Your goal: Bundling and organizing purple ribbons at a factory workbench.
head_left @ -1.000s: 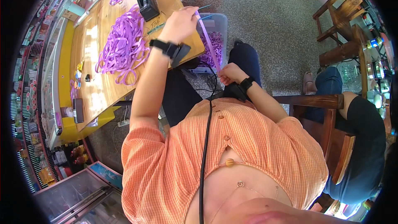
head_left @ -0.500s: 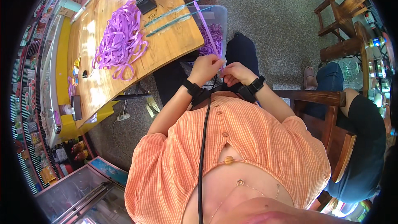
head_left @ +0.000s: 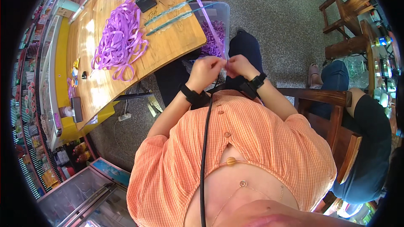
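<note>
The person sits at the near right corner of a wooden table (head_left: pixel 185 38), and both hands are busy with one purple ribbon strip (head_left: pixel 209 21). The strip runs from the fingers up to two thin blue-green sticks (head_left: pixel 162 27) that poke out past the table's right edge, and it crosses them near their tips. The step in hand looks to me like working the near end of the strip with the fingertips. I think the next move calls for a steady pinch and not too hard a pull. The left hand (head_left: pixel 206 74) has its fingers curled in, thumb and finger pinched on the strip. The right hand (head_left: pixel 242 66) is curled too, its fingertips meeting the left ones and pinching the same end. I can't tell if there is a knot there. Under the strip, just past that edge, a clear plastic box (head_left: pixel 227 12) holds lots of little purple bits (head_left: pixel 213 31). A big ribbon pile (head_left: pixel 119 38) lies mid-table, with a black tape holder (head_left: pixel 145 2) by its far end.
</note>
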`<state>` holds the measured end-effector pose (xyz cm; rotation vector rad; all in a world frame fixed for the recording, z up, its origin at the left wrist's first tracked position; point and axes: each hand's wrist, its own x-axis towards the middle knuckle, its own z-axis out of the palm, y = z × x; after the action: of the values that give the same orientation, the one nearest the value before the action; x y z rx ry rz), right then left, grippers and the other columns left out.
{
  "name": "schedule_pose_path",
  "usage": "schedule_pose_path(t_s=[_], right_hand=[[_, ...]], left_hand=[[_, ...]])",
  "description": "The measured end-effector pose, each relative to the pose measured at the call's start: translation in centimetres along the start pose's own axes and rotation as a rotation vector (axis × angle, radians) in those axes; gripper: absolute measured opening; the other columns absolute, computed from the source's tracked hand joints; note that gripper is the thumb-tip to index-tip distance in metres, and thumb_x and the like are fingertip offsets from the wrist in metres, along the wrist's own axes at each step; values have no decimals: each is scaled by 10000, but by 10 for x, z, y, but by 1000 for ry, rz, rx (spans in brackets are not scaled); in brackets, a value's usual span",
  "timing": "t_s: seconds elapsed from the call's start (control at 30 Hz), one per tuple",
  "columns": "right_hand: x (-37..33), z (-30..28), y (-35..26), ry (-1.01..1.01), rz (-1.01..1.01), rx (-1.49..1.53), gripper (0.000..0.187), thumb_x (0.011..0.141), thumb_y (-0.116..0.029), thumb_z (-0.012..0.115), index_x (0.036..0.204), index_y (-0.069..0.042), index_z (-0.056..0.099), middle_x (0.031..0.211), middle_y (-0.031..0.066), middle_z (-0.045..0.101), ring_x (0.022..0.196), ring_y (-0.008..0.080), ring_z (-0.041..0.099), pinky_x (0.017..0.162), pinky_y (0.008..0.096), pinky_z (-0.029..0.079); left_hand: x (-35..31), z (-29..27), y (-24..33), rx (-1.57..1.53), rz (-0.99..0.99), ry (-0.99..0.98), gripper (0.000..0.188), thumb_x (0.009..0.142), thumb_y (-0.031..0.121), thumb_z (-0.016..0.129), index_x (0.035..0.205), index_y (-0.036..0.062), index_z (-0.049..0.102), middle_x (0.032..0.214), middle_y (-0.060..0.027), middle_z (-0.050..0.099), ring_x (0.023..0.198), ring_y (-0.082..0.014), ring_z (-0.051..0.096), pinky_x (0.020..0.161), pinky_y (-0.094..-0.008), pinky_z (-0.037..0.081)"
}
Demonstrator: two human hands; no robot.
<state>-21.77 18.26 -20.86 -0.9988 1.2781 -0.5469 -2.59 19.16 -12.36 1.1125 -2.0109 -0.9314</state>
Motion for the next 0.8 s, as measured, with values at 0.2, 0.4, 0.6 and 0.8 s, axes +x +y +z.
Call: schedule_pose_path(t_s=[0.2, 0.4, 0.6, 0.8], right_hand=[[-19, 2, -9, -70, 139, 53, 329, 872, -327, 739, 804, -12, 674, 651, 63, 636, 518, 153, 610, 499, 273, 523], [-23, 4, -14, -142, 136, 38, 320, 869, -320, 737, 821, -11, 667, 666, 63, 644, 535, 142, 622, 507, 260, 528], [-24, -15, -23, -250, 107, 6, 324, 914, -333, 695, 975, -16, 675, 834, 79, 686, 700, 144, 666, 666, 255, 554], [6, -29, -64, -110, -197, 181, 351, 958, -323, 647, 1120, -13, 671, 978, 28, 689, 833, 99, 639, 756, 242, 516]], left_hand=[[2, -2, -32, 74, -172, -19, 239, 917, 212, 665, 1066, 32, 714, 936, -125, 709, 800, -197, 680, 717, -309, 522], [10, 24, -58, -298, -268, -53, 248, 939, 236, 669, 1050, 22, 725, 897, -40, 702, 777, -114, 629, 708, -261, 497], [14, 20, -57, -492, -407, -12, 276, 919, 279, 699, 908, 4, 725, 683, 34, 610, 640, -61, 536, 595, -239, 436], [16, 13, -55, -421, -387, -81, 261, 929, 263, 691, 881, 8, 720, 712, 14, 639, 660, -63, 556, 617, -236, 445]])
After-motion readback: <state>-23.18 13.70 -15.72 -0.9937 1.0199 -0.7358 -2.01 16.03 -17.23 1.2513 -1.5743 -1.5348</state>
